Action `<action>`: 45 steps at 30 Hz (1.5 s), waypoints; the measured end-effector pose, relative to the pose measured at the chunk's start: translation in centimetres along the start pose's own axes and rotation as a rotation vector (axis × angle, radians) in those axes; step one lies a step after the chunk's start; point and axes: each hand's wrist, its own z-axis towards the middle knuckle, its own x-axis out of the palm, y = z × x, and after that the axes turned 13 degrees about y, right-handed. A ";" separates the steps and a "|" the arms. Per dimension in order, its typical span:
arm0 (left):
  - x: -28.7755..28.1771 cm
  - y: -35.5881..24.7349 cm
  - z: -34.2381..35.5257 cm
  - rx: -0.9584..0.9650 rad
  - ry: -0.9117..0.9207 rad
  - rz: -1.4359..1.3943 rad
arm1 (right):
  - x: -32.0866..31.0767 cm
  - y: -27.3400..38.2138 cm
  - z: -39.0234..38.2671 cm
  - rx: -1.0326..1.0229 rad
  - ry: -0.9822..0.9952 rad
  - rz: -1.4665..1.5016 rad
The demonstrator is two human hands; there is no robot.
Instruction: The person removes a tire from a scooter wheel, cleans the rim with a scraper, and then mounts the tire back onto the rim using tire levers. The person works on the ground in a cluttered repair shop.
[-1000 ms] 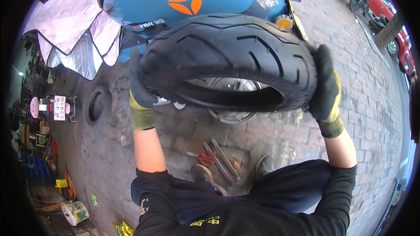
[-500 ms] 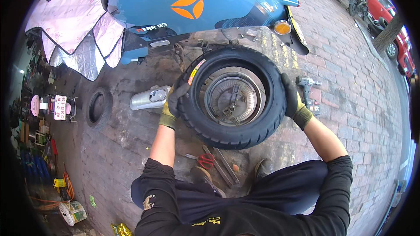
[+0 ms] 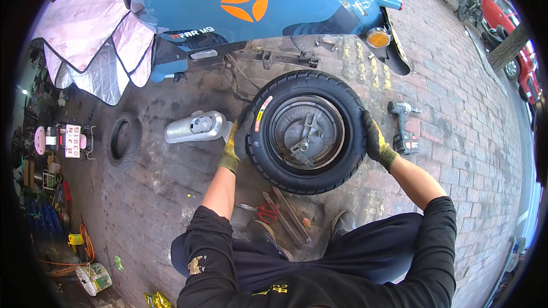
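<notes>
Lowered since half a second ago, the black tyre [image 3: 305,182] now lies over the round metal wheel [image 3: 290,131] on the ground, its opening roughly centred on it, as I follow from my remote post. At far left, a white bucket [image 3: 94,279] sits at the edge of a cluttered floor, and a pink sheet [image 3: 85,17] hangs above. Next along, a second tyre [image 3: 135,140] lies by itself, well apart from the work. A silver metal cover [image 3: 191,131] rests just beside my gloved left hand [image 3: 237,140], whose fingers, partly hidden, hold the tyre's left side. At centre, a blue scooter [image 3: 194,5] stands beyond the wheel; red-handled scissors [image 3: 267,213] and two flat bars [image 3: 292,217] lie near the shoes. My gloved right hand [image 3: 375,140] grips the tyre's opposite side, fingers along the tread. To its right, a cordless drill [image 3: 401,122] lies on the brick pavement [image 3: 451,154]; a red car [image 3: 499,20] is parked at far right. I judge the job to be at an early stage: tyre and wheel are lined up, but I cannot tell whether any of the tyre's edge sits over the rim. Seating it appears left to do; the silver cover lies apart from the wheel.
</notes>
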 end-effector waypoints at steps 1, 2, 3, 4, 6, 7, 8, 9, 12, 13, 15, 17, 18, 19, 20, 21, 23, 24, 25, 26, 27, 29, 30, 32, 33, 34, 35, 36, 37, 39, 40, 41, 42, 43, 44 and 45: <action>0.5 0.1 0.5 -0.022 -0.002 0.027 | -0.7 -0.3 0.2 -0.002 -0.024 -0.053; 1.1 0.3 1.0 -0.043 -0.001 0.052 | -1.6 -0.7 0.4 -0.022 -0.018 -0.060; 1.8 0.5 1.8 -0.065 0.004 0.074 | -2.5 -1.0 0.4 -0.042 -0.015 -0.068; 1.6 1.6 2.8 -0.044 0.041 0.110 | -3.4 -1.3 0.3 -0.059 -0.012 -0.074; -3.3 2.9 2.5 -0.022 0.050 0.235 | 0.0 0.9 0.7 -0.132 -0.016 -0.186; -5.9 3.6 2.4 0.065 0.080 0.498 | 1.1 1.8 1.0 -0.161 -0.026 -0.248; -7.5 4.3 3.6 0.169 0.131 0.745 | -0.3 2.5 2.2 -0.308 -0.016 -0.381; -8.8 4.3 3.3 0.104 0.089 0.686 | 2.2 4.1 2.5 -0.353 0.065 -0.282; -4.4 3.8 7.3 -0.181 0.001 0.523 | 1.3 4.8 3.4 -0.197 -0.049 -0.484; -0.9 1.5 8.7 -0.375 -0.037 0.551 | 0.4 5.1 2.8 -0.164 -0.088 -0.533; 0.3 -1.1 8.5 -0.360 -0.094 0.607 | 1.0 6.1 3.2 -0.151 -0.073 -0.525; 0.9 -1.6 8.9 -0.393 -0.105 0.539 | 0.5 5.9 4.0 -0.152 -0.046 -0.460; 1.1 -1.1 8.6 -0.267 -0.105 0.508 | -0.2 5.5 4.3 -0.128 -0.043 -0.427; 0.6 -0.1 8.9 -0.266 -0.164 0.528 | -0.9 4.3 5.1 -0.172 -0.041 -0.354; -0.7 0.9 8.8 -0.273 -0.237 0.552 | -0.1 4.1 5.8 -0.201 -0.041 -0.316; 1.3 0.5 9.3 -0.389 -0.248 0.585 | -0.7 3.7 5.0 -0.203 -0.069 -0.295; -1.5 1.6 8.9 -0.338 -0.346 0.756 | 0.9 5.0 5.4 -0.194 -0.025 -0.267; -0.6 1.5 8.9 -0.353 -0.350 0.766 | 1.0 5.4 4.9 -0.151 -0.061 -0.292; 0.4 1.1 8.9 -0.366 -0.358 0.781 | 1.0 6.0 4.7 -0.111 -0.093 -0.313; 1.2 0.5 9.0 -0.394 -0.358 0.800 | 1.1 6.6 4.6 -0.103 -0.095 -0.286; 1.9 -0.2 9.3 -0.406 -0.339 0.777 | 1.1 7.2 4.5 -0.094 -0.098 -0.257; 3.3 -2.3 9.7 -0.428 -0.301 0.742 | 1.1 7.7 4.4 -0.091 -0.097 -0.225; 2.3 -0.8 9.6 -0.395 -0.320 0.748 | 0.8 7.5 4.5 -0.092 -0.092 -0.226; 0.8 0.8 9.2 -0.341 -0.323 0.769 | 1.3 7.7 4.6 -0.081 -0.073 -0.126; 0.1 1.5 8.9 -0.316 -0.323 0.778 | 1.0 7.1 4.5 -0.086 -0.082 -0.174; -0.1 1.8 8.9 -0.329 -0.337 0.760 | 0.8 6.8 4.8 -0.095 -0.087 -0.224; -0.4 2.1 8.7 -0.342 -0.354 0.741 | 0.9 6.5 5.1 -0.103 -0.090 -0.274; -0.8 2.5 8.4 -0.356 -0.373 0.721 | 1.1 6.1 5.2 -0.092 -0.136 -0.277; -0.8 2.8 8.5 -0.391 -0.381 0.762 | 1.3 5.0 5.6 -0.071 -0.153 -0.299; 0.9 3.0 9.4 -0.426 -0.399 0.819 | 0.4 3.5 6.1 -0.051 -0.194 -0.378; 0.8 3.3 9.6 -0.359 -0.374 0.786 | -0.6 2.8 6.9 -0.030 -0.243 -0.531; -1.8 3.3 9.3 -0.245 -0.384 0.757 | 0.9 4.2 7.6 -0.057 -0.226 -0.478; -1.4 3.4 8.6 -0.242 -0.374 0.919 | 0.6 4.3 6.8 -0.063 -0.211 -0.413; 0.7 2.9 9.0 -0.310 -0.356 0.908 | -0.2 3.9 5.6 -0.051 -0.204 -0.361; 2.0 0.6 9.4 -0.361 -0.365 0.912 | 0.8 4.9 5.9 -0.054 -0.215 -0.335; -0.4 2.0 9.1 -0.344 -0.375 0.754 | 1.3 6.0 6.0 0.020 -0.182 -0.425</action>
